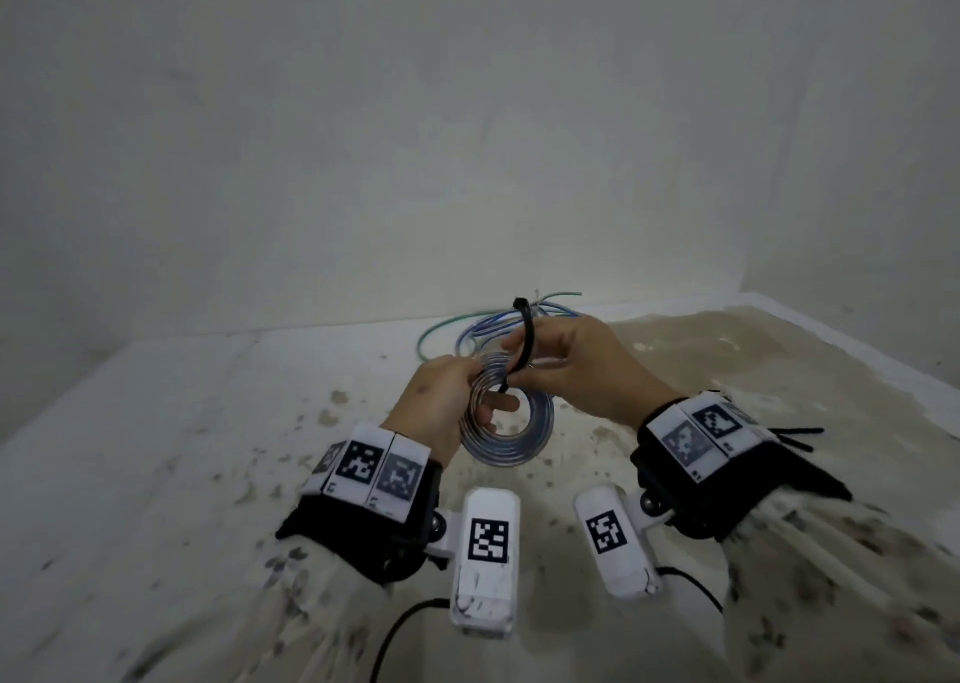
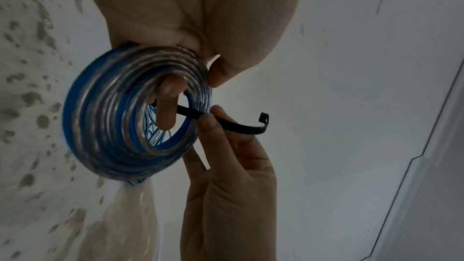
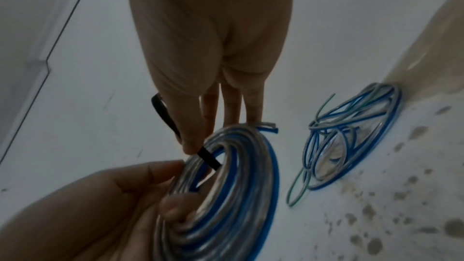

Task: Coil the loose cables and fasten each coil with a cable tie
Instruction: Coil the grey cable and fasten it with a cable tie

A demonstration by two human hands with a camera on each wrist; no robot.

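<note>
A coil of clear and blue cable [image 1: 524, 443] hangs upright above the table. My left hand [image 1: 457, 396] grips its upper left rim, thumb outside and a finger through the centre hole [image 2: 165, 110]. My right hand [image 1: 550, 355] pinches a black cable tie [image 1: 525, 339] between thumb and forefinger. The tie [image 3: 208, 156] passes into the centre of the coil [image 3: 238, 195] and crosses its turns. Its free end curves up and away from the coil [image 2: 108, 126], with the bent tip [image 2: 263, 118] in the air.
A loose tangle of blue, clear and green cables [image 1: 483, 329] lies at the back of the white speckled table [image 1: 208, 448], close to the wall; it also shows as a cable pile [image 3: 351, 136]. Black ties [image 1: 795, 435] lie on the table behind my right wrist.
</note>
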